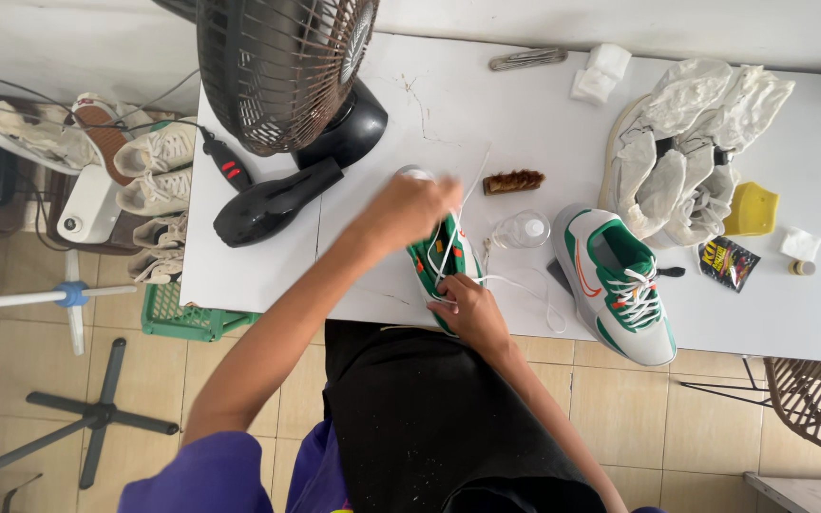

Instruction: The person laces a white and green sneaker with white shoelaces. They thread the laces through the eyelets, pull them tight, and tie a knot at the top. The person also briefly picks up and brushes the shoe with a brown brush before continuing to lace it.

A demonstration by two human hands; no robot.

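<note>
A green and white sneaker (446,258) lies on the white table (525,123) in front of me. My left hand (415,204) is raised over its toe end, fingers closed on a white lace (470,190) pulled up from the shoe. My right hand (468,306) grips the shoe's near end and pinches another stretch of lace there. The matching sneaker (620,283) rests to the right, laced, sole down.
A black fan (282,66) and black hair dryer (273,201) stand at the table's left. A small brush (513,180), clear bottle (523,229), crumpled white covers (691,142), yellow piece (751,211) and sachet (728,261) lie around. Shoes (154,176) pile left of the table.
</note>
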